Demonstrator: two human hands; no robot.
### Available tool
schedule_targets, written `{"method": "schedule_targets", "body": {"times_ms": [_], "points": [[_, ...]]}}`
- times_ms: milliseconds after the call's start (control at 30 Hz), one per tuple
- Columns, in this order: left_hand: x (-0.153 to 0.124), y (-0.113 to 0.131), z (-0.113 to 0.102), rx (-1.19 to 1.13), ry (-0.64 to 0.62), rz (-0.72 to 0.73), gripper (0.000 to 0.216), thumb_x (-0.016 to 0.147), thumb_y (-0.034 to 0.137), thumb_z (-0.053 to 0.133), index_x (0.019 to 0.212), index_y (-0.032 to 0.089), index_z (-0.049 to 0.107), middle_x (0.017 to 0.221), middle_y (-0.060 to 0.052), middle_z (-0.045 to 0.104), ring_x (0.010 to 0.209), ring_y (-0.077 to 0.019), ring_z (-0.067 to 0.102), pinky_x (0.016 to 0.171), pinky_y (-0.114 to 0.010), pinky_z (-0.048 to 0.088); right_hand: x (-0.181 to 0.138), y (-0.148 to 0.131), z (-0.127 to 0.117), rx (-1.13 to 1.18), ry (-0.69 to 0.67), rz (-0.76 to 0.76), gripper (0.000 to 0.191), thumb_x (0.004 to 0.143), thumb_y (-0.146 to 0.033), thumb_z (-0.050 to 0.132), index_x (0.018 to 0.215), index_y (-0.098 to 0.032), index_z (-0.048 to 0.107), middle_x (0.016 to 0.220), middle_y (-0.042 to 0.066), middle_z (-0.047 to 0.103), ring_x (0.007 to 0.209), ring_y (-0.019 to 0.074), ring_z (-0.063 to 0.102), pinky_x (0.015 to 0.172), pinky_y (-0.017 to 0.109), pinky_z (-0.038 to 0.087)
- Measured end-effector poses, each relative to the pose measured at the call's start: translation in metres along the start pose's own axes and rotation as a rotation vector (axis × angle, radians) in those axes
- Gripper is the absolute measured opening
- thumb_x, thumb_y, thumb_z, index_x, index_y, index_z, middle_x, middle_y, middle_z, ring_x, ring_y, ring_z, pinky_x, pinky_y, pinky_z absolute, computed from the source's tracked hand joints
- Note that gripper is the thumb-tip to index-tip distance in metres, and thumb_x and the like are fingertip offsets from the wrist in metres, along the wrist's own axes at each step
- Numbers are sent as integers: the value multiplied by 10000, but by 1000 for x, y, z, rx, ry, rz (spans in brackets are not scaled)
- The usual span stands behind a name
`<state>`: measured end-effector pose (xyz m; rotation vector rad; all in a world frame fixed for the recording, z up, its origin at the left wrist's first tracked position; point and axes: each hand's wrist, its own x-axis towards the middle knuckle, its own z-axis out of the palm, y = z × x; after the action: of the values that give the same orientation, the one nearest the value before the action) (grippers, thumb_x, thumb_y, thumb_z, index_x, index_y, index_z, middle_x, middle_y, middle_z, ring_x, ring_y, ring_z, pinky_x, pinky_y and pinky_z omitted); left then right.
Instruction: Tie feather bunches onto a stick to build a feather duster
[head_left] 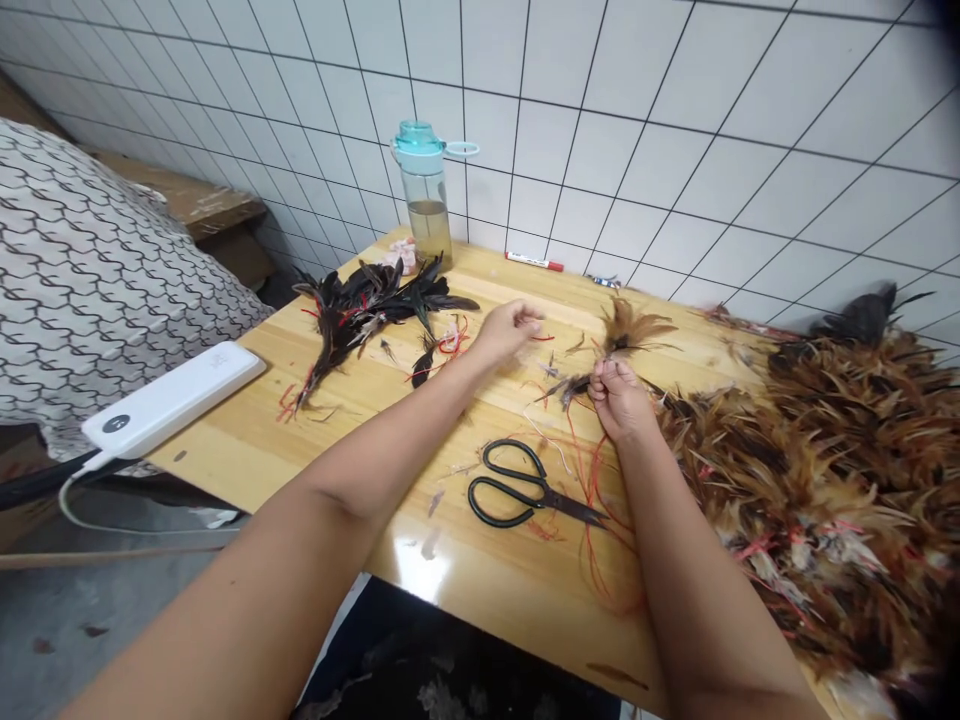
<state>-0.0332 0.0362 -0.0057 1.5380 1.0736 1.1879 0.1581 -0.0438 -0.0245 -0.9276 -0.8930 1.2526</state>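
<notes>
- Feather tuft (630, 325) fanned out just beyond the fingers of the right hand (619, 395), which appeared pinched on its base; a firm grip there best kept the quills aligned.
- Left hand (512, 330) fingers were curled; whether they pinched anything could not be told.
- Red thread (595, 465) lay below the right fingers, best kept clear of the scissors (553, 498).
- Feather pile (847, 430) lay right of those fingers.

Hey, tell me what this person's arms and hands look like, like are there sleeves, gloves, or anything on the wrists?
Both the left arm and right arm are bare as far as they show, with no sleeves. The left hand and right hand wear no gloves. No watch or bracelet shows on either wrist. The left fingertips are blurred.
</notes>
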Motion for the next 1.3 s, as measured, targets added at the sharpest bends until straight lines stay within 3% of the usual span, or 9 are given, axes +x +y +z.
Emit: {"method": "schedule_targets", "body": {"times_ms": [67, 267, 400, 567, 700, 833, 967, 1200, 1300], "points": [[5, -8, -12, 248, 88, 44, 174, 766, 94, 573, 900, 138, 675, 853, -27, 629, 754, -122, 565, 788, -283, 471, 1, -1, -2, 69, 69, 21, 339, 613, -351, 820, 671, -189, 528, 672, -60, 468, 502, 28, 354, 416, 140, 279], [0, -18, -9, 754, -7, 304, 228, 821, 134, 545, 981, 167, 705, 965, -84, 618, 963, -219, 538, 911, -357, 438, 1, -2, -2, 164, 135, 26, 311, 633, -268, 806, 688, -183, 512, 689, -60, 473, 496, 19, 357, 403, 122, 289], [-2, -22, -6, 919, -15, 324, 233, 836, 178, 549, 1009, 171, 705, 995, -112, 613, 991, -265, 484, 891, -398, 423, 0, -2, -3, 133, 140, 12, 284, 672, -264, 767, 698, -195, 493, 663, -61, 434, 485, 31, 337, 398, 139, 289], [-1, -24, -13, 1009, -45, 294, 174, 834, 127, 515, 808, 161, 684, 911, -123, 589, 935, -264, 467, 861, -411, 406, 1, -2, -4, 109, 152, -13, 286, 691, -285, 749, 705, -201, 476, 662, -61, 418, 484, 35, 332, 397, 146, 292], [-7, -12, -10, 980, 28, 380, 202, 852, 125, 494, 950, 156, 668, 999, -132, 574, 981, -266, 440, 869, -396, 399, 2, -1, -5, 151, 170, -10, 288, 676, -266, 759, 721, -196, 484, 686, -60, 434, 484, 22, 341, 402, 136, 299], [-12, -2, 2, 922, -144, 555, 240, 872, 144, 498, 1007, 199, 688, 1022, -94, 585, 991, -234, 437, 873, -349, 394, 3, 2, -5, 156, 175, -26, 299, 708, -302, 752, 714, -193, 474, 684, -59, 433, 474, 16, 338, 396, 129, 287], [-13, -6, 9, 952, -344, 574, 241, 862, 171, 530, 1009, 241, 707, 974, -61, 612, 944, -220, 446, 847, -330, 395, 5, 4, -5, 98, 175, -51, 312, 748, -371, 726, 714, -206, 463, 668, -57, 440, 461, 31, 328, 386, 147, 291], [-11, -7, 1, 859, -220, 524, 211, 889, 152, 464, 930, 162, 671, 943, -85, 633, 930, -204, 505, 856, -324, 402, 6, 6, -5, 56, 178, -52, 308, 725, -387, 712, 713, -202, 465, 697, -55, 455, 463, 23, 333, 389, 144, 291], [-12, -3, -1, 847, -327, 555, 134, 866, 188, 529, 873, 172, 661, 893, -66, 640, 904, -201, 519, 856, -326, 397, 6, 6, -5, 30, 173, -52, 318, 715, -411, 708, 718, -204, 465, 702, -55, 459, 460, 22, 337, 381, 147, 287]]}}
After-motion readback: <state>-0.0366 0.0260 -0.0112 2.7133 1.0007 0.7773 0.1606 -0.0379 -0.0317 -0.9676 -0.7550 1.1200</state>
